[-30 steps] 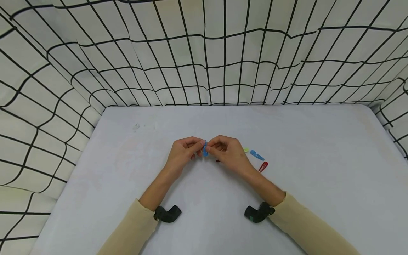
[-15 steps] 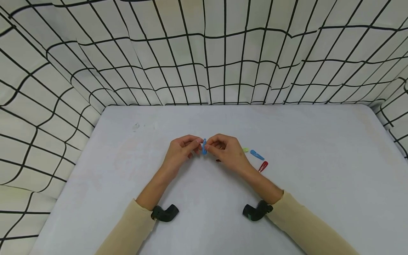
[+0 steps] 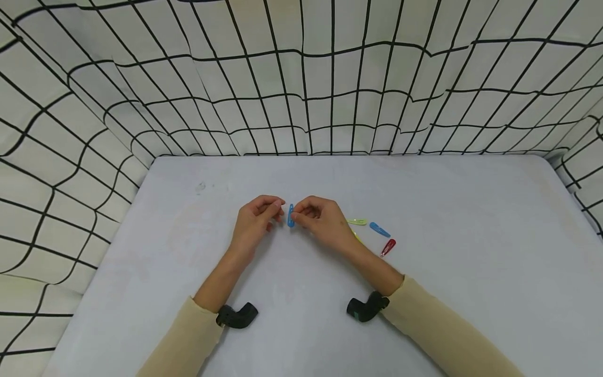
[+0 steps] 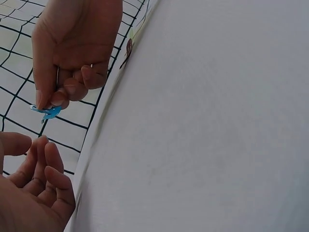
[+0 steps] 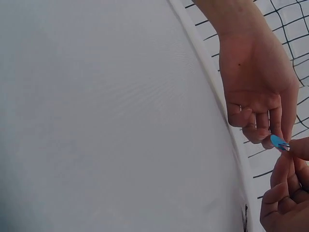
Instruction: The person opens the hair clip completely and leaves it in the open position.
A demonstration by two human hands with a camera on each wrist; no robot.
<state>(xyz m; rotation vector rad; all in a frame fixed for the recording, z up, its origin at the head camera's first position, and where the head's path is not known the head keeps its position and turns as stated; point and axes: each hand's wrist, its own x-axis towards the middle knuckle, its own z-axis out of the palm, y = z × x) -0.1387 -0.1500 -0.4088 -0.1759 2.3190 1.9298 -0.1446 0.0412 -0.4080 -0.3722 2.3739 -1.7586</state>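
Note:
A blue snap hair clip (image 3: 290, 215) stands upright above the table, pinched between the thumb and index finger of my right hand (image 3: 320, 220). In the left wrist view the two parts of this clip (image 4: 49, 112) look spread apart. Just left of it, my left hand (image 3: 254, 222) holds nothing, its fingers loosely bent and a small gap from the clip. The right wrist view has the blue clip (image 5: 278, 142) at the right hand's fingertips, with the left hand behind it.
On the white table (image 3: 292, 293), right of my right hand, lie a yellow-green clip (image 3: 357, 222), another blue clip (image 3: 379, 229) and a red clip (image 3: 388, 247). A yellow clip (image 3: 356, 237) is mostly hidden by the right wrist. White walls with a black grid (image 3: 330, 78) surround the table.
Both hands have shifted left, the blue clip moving along in the right hand. The left fingers have come off the clip. More of the yellow-green and yellow clips shows now.

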